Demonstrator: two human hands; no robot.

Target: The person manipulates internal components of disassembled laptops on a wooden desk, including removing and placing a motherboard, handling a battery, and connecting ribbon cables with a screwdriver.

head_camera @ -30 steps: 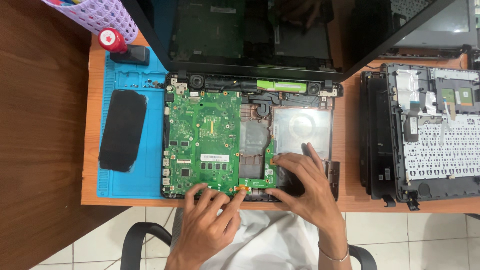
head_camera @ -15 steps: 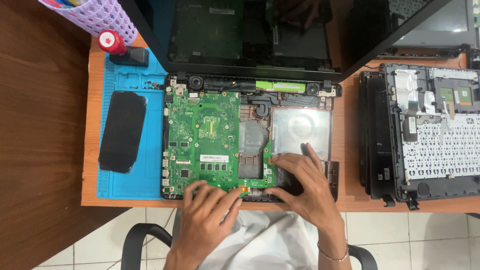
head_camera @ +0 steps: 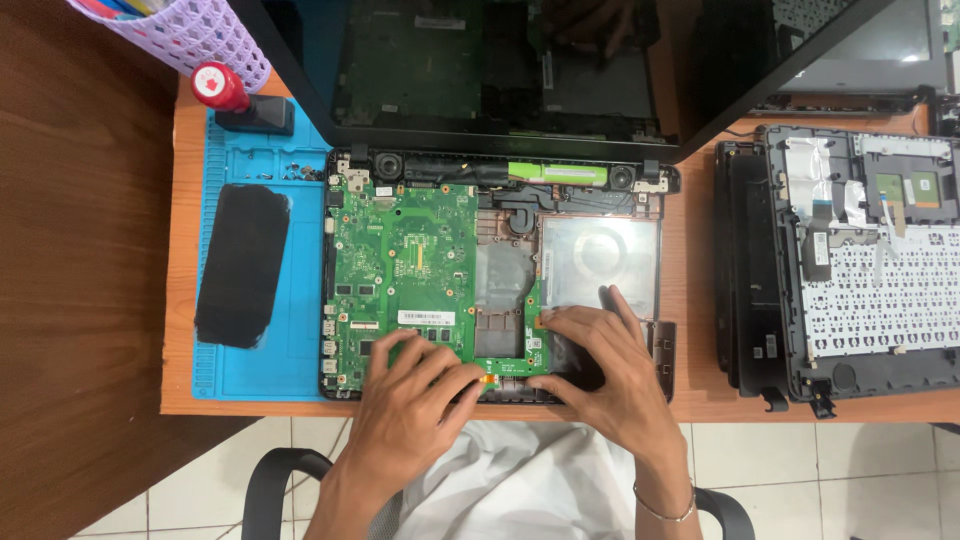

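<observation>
left hand (head_camera: 415, 395) fingertips pressing green laptop circuit board (head_camera: 405, 270) front edge | right hand (head_camera: 600, 360) flat, open, bracing | connector probably hidden; lift evenly

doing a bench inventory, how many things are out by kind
Opened laptops: 1, with green board under left hand and right hand
Removed keyboard covers: 1
Blue mats: 1
Black phones: 1
Purple baskets: 1
Total: 5

A green circuit board (head_camera: 400, 270) sits in a black laptop base (head_camera: 660, 350). A blue rubber mat (head_camera: 300, 330) carrying a black pad (head_camera: 243, 265) covers the orange-brown bench's (head_camera: 185, 200) left edge. A lilac lattice basket (head_camera: 190, 35) and red-capped bottle (head_camera: 220, 87) occupy the far left corner.
</observation>
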